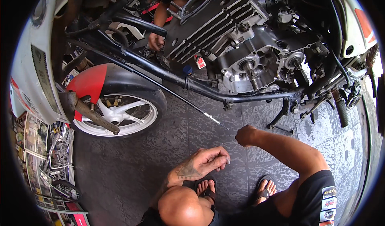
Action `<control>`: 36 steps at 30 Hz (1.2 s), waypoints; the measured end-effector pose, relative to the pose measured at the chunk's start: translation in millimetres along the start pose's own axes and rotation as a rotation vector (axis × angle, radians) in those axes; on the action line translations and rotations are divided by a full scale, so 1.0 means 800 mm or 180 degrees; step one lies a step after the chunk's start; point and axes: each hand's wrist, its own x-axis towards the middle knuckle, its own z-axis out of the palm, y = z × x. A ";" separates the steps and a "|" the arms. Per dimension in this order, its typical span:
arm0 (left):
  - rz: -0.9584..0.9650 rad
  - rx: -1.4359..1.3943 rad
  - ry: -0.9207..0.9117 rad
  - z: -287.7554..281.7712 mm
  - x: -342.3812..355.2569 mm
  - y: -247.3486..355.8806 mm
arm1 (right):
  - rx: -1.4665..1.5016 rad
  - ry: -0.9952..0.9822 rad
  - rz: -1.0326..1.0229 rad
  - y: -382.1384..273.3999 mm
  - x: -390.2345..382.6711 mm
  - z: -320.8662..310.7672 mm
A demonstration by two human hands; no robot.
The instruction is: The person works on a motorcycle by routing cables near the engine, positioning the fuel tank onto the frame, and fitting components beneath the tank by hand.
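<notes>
My left hand point(212, 160) hangs above the floor beside my knee. Its fingers are curled in toward the thumb, and a small pale spot shows at the tip, too small to tell what it is. Farther right, my right hand point(245, 135) is closed in a fist, its back hiding whatever may be inside. Nearest to it is the threaded end of a black control cable point(208, 115) that slants down from the motorcycle frame point(176, 78). Above stands the motorcycle engine point(256, 71), its side cover off and shafts bare, with a finned cylinder point(216, 25).
Across the frame, another person's hand point(155, 41) reaches in near the cylinder. A front wheel point(116, 115) with a red and black fender point(90, 83) stands at left. A small red-and-white box point(199, 61) and a blue cap point(187, 69) lie behind the frame. Shelves with parts point(36, 145) line the left.
</notes>
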 end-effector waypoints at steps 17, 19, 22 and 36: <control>-0.0258 0.0166 -0.0055 -0.013 0.015 -0.013 | 0.0225 0.0262 -0.0107 -0.005 0.023 -0.018; -0.0416 0.0315 -0.0175 -0.020 0.017 -0.026 | 0.0218 0.0258 -0.0200 -0.006 0.025 -0.024; -0.0726 0.0471 -0.0320 -0.023 0.022 -0.043 | 0.0274 0.0247 -0.0318 -0.005 0.034 -0.021; -0.0825 0.0697 -0.0894 -0.019 0.077 -0.071 | 0.0596 0.0288 -0.0286 0.022 0.061 0.002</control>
